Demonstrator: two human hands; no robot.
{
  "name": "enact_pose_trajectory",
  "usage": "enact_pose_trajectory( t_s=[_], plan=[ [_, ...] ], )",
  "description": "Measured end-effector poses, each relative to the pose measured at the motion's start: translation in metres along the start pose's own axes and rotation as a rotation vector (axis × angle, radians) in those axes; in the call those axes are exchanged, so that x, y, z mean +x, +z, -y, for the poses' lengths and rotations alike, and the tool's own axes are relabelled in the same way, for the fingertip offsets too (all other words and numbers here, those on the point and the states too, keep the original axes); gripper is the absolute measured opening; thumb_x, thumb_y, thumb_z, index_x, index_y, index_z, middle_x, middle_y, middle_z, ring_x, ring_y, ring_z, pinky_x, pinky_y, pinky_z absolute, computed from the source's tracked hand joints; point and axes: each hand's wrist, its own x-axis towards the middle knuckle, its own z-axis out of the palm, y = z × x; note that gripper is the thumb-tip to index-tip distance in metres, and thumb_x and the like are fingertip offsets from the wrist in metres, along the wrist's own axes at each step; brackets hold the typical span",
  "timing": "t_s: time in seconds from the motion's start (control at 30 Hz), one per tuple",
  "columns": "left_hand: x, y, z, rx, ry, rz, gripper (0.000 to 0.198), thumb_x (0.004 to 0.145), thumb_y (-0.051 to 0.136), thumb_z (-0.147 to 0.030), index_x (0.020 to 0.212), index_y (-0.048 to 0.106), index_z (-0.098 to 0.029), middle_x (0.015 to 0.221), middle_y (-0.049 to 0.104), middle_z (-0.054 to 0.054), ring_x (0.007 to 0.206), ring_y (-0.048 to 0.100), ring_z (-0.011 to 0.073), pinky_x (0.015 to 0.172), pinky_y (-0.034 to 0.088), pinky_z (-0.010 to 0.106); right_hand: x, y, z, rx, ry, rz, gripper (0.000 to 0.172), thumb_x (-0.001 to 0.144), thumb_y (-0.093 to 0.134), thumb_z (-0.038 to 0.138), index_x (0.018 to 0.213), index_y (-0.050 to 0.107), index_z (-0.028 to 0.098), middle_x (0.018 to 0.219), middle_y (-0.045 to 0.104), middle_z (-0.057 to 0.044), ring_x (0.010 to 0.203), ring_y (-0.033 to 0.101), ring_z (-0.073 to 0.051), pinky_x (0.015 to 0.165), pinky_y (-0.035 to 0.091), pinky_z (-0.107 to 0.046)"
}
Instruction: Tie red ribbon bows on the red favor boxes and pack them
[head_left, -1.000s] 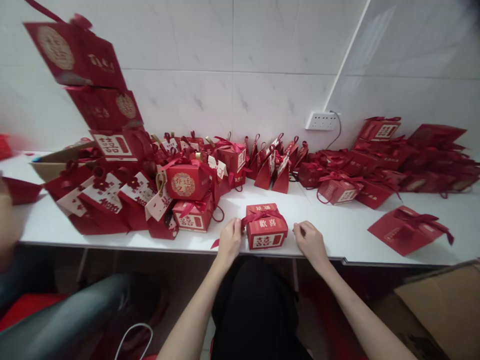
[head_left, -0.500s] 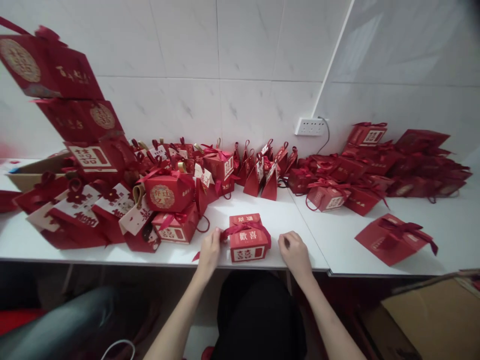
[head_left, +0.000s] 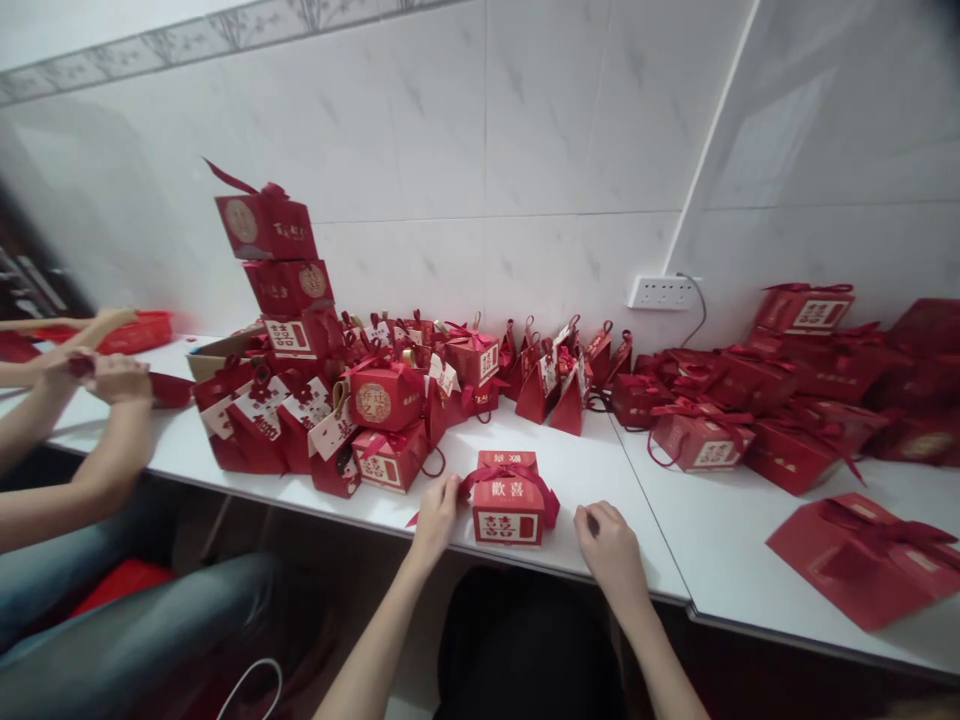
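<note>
The left hand (head_left: pixel 435 512) pinches the ribbon (head_left: pixel 501 475) of the small red box (head_left: pixel 508 497), the right hand (head_left: pixel 609 545) is closed on nothing I can tell, so pull both ends evenly.

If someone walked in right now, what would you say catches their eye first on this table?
Most striking is the crowd of red gift boxes along the tiled wall, with a leaning stack of boxes rising at the left. At the white table's front edge, one ribboned red box sits between the left hand, which touches its ribbon, and the right hand. A co-worker's hands work at far left.
</note>
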Motion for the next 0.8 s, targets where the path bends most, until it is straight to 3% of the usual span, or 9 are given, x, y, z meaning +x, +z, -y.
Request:
enact_pose_trajectory(
  t_s=[0.13, 0.3, 0.5, 0.8],
  plan=[
    [-0.004, 0.001, 0.0, -0.028, 0.003, 0.02, 0.039, 0.084, 0.033, -0.051, 0.06, 0.041, -0.021, 0.055, 0.052, 0.0, 0.058, 0.053, 0.018, 0.057, 0.04, 0.027, -0.001, -0.001, -0.003, -0.018, -0.004, 0.032, 0.044, 0.093, 0.031, 0.044, 0.059, 0.047, 0.022, 0.058, 0.058, -0.005, 0.059, 0.056, -0.019, 0.059, 0.041, -0.03],
    [-0.008, 0.0, 0.0, 0.0, 0.029, 0.111, 0.036, 0.087, 0.033, -0.044, 0.061, 0.04, -0.021, 0.057, 0.05, -0.001, 0.059, 0.051, 0.0165, 0.058, 0.036, 0.026, 0.0, -0.004, -0.003, -0.066, 0.101, 0.02, 0.038, 0.088, 0.035, 0.041, 0.059, 0.05, 0.021, 0.059, 0.059, -0.007, 0.055, 0.056, -0.019, 0.055, 0.039, -0.03],
    [-0.009, -0.001, 0.001, 0.002, 0.042, 0.243, 0.031, 0.09, 0.035, -0.038, 0.068, 0.047, -0.02, 0.066, 0.054, 0.001, 0.065, 0.052, 0.0166, 0.063, 0.036, 0.027, 0.005, -0.015, 0.009, -0.088, 0.343, 0.105, 0.033, 0.075, 0.038, 0.044, 0.057, 0.054, 0.02, 0.066, 0.065, -0.01, 0.062, 0.06, -0.023, 0.06, 0.042, -0.032],
    [-0.012, -0.002, 0.0, -0.014, 0.065, 0.259, 0.026, 0.091, 0.036, -0.031, 0.07, 0.048, -0.02, 0.069, 0.055, 0.001, 0.067, 0.052, 0.0157, 0.064, 0.037, 0.026, 0.012, -0.03, 0.017, -0.076, 0.608, 0.176, 0.034, 0.063, 0.043, 0.05, 0.058, 0.061, 0.022, 0.073, 0.071, -0.01, 0.075, 0.065, -0.03, 0.068, 0.046, -0.037]
  ],
)
